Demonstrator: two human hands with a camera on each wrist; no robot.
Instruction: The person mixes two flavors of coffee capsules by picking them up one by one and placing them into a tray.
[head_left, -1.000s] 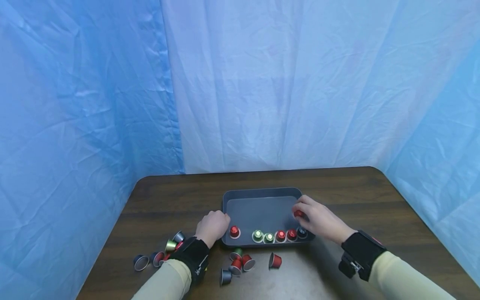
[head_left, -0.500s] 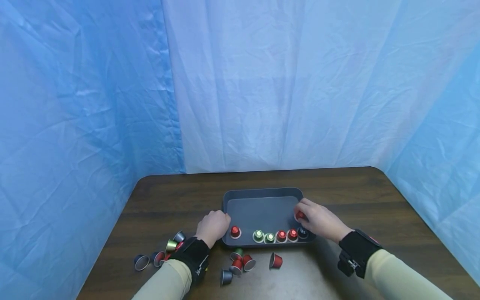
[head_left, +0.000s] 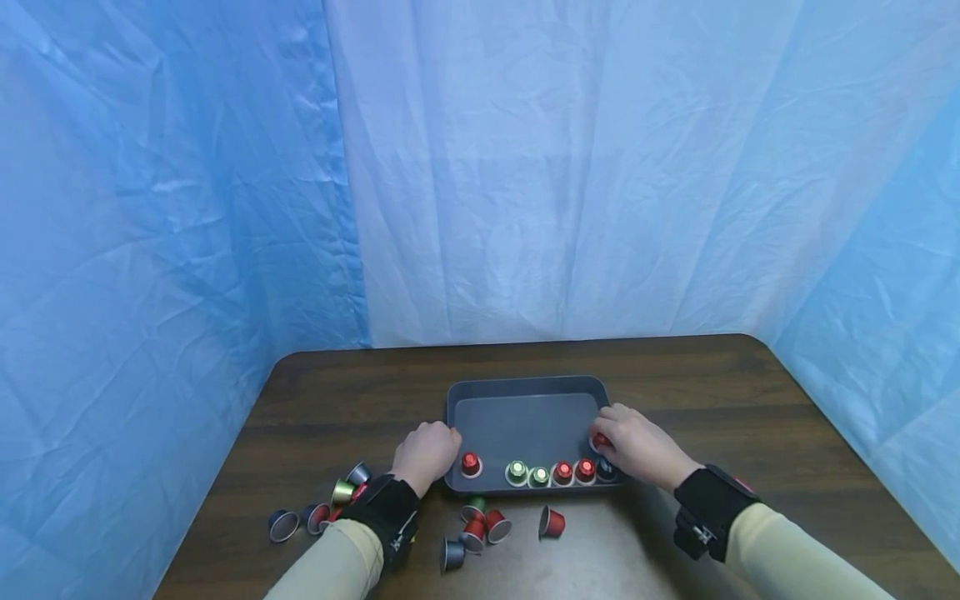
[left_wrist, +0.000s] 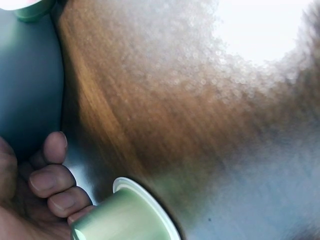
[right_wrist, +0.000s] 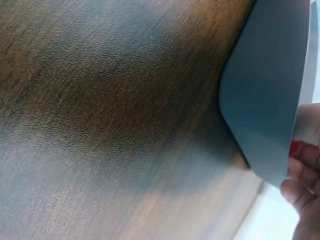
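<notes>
My right hand [head_left: 637, 446] pinches a red coffee capsule [head_left: 599, 440] over the right end of the dark grey baking tray [head_left: 527, 387]. A sliver of red capsule [right_wrist: 294, 147] shows between the fingers in the right wrist view. My left hand [head_left: 426, 454] grips the tray's left edge with curled fingers [left_wrist: 50, 181]. Along the tray's front side stand a red capsule [head_left: 470, 464], two green capsules [head_left: 517, 472], two red capsules [head_left: 563, 472] and a dark capsule [head_left: 606, 471]. The right fingers partly cover the dark one.
On the table [head_left: 360, 375] before the tray lie several loose capsules [head_left: 476, 532] and one red capsule [head_left: 552, 522]. More capsules [head_left: 315, 517] lie left of the left wrist. A light green capsule [left_wrist: 127, 215] shows large beside the left fingers. Blue cloth [head_left: 555, 208] hangs around the table.
My right hand has moved slightly toward the front of the tray with the red coffee capsule, closer to the dark one. The left hand stays at the tray's edge.
</notes>
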